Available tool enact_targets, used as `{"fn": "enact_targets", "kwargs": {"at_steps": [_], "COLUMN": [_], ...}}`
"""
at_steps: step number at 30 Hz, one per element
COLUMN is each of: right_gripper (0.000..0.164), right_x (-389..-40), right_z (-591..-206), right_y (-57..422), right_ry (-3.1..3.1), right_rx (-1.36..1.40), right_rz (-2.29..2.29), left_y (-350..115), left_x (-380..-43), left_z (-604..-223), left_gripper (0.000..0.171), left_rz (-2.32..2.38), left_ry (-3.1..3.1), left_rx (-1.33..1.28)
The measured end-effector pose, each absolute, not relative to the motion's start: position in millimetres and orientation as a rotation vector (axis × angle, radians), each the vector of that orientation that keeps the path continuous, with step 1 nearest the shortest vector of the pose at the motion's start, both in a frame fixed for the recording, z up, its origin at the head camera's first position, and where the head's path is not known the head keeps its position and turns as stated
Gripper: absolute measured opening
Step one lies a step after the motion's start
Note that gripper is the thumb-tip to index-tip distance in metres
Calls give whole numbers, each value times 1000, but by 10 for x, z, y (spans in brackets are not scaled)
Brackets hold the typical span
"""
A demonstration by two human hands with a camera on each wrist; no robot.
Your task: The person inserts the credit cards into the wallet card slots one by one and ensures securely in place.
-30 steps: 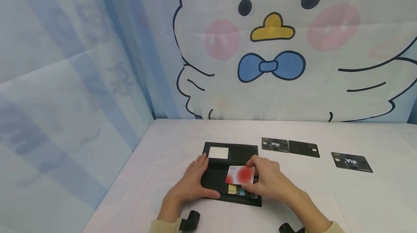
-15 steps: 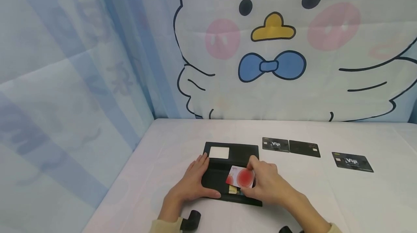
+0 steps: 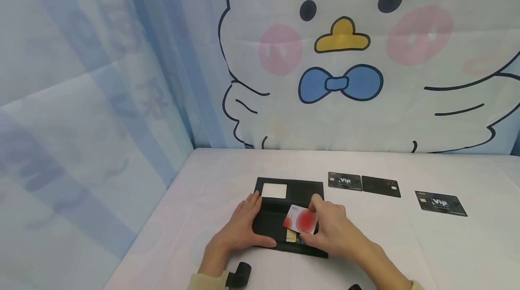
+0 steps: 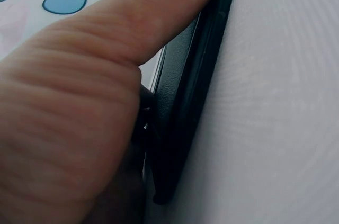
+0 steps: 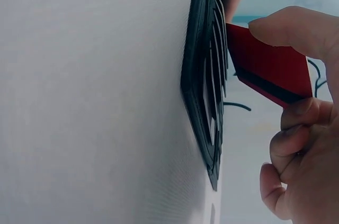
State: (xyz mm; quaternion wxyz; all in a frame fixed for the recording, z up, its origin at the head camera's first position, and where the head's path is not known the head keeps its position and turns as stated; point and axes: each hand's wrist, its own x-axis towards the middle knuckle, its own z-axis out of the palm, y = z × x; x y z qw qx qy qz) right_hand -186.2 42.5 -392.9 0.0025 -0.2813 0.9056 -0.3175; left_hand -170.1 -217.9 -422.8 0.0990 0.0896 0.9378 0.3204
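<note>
The head view looks forward and down, from farther back, over the table (image 3: 406, 245) to the backdrop (image 3: 345, 123). Both wrist views, turned sideways, look low across the tabletop from close by the left hand (image 3: 239, 227) and right hand (image 3: 335, 227), sharing the black wallet's edge (image 3: 270, 222).

Tabletop (image 3: 162, 254) is leaving room around the wallet (image 3: 270, 222)

The left hand (image 3: 243, 227) is blocking the wallet's left side; the right hand (image 3: 331, 224), pinching a red-and-white card (image 3: 299, 218), is blocking its right. A near-side lane is running between both hands. Behind, a strip is lying free up to the backdrop (image 3: 345, 123). To the right, a gap is separating two neighbouring black cards (image 3: 380, 186) from a third one (image 3: 440, 203)
</note>
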Motion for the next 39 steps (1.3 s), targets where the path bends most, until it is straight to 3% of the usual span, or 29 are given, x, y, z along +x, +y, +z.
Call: {"fn": "enact_targets", "kwargs": {"at_steps": [22, 39], "right_gripper": [46, 45], "right_x": [-1817, -1972], "right_z": [-3976, -3967], "right_y": [444, 589], "right_ry": [2578, 2430], "right_rx": [-956, -988], "right_rz": [-1088, -1095], "left_y": [-2177, -2176], "left_x": [-1699, -1688], "left_z": [-4225, -4214], "left_gripper": [117, 118], "left_rz": [949, 954], "left_ry": [2777, 2760], "left_rx": [279, 258]}}
